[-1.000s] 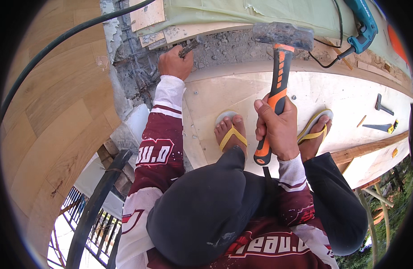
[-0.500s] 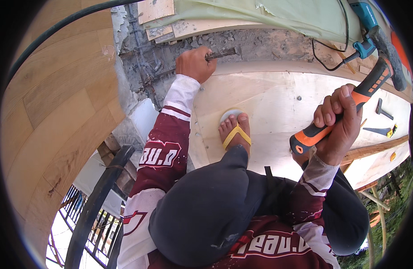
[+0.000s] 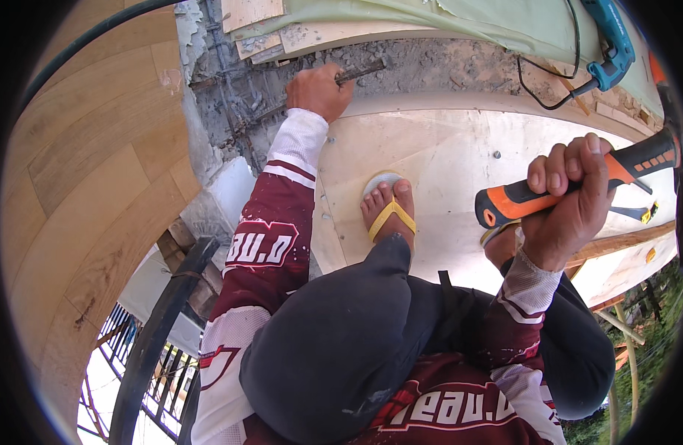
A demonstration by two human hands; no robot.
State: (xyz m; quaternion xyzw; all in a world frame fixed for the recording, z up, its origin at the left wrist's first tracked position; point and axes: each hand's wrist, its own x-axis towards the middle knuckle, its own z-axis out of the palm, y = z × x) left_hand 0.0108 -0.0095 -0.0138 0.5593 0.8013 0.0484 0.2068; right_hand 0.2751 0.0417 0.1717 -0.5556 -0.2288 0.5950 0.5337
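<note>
My left hand point(image 3: 314, 93) is closed around a dark, rough metal chisel point(image 3: 365, 70), whose end sticks out to the right of the fist. It is over a chipped strip of grey concrete point(image 3: 419, 72) with bare reinforcing bars point(image 3: 238, 111) to its left. My right hand point(image 3: 571, 200) grips a hammer point(image 3: 513, 204) by its orange and black handle, raised above the pale plywood. The hammer's head lies at the dark right rim of the picture and is hard to make out.
A teal power tool point(image 3: 614, 52) with a black cord lies at the upper right. Pale plywood point(image 3: 445, 156) carries my sandalled foot point(image 3: 390, 208). Wood-plank flooring point(image 3: 111, 170) runs along the left. A dark railing point(image 3: 160, 326) stands lower left, with greenery point(image 3: 660, 334) beyond the plywood at lower right.
The hammer has tilted over to the right, so its head went from the upper right to the rim. My left hand and the chisel have barely shifted in the picture.
</note>
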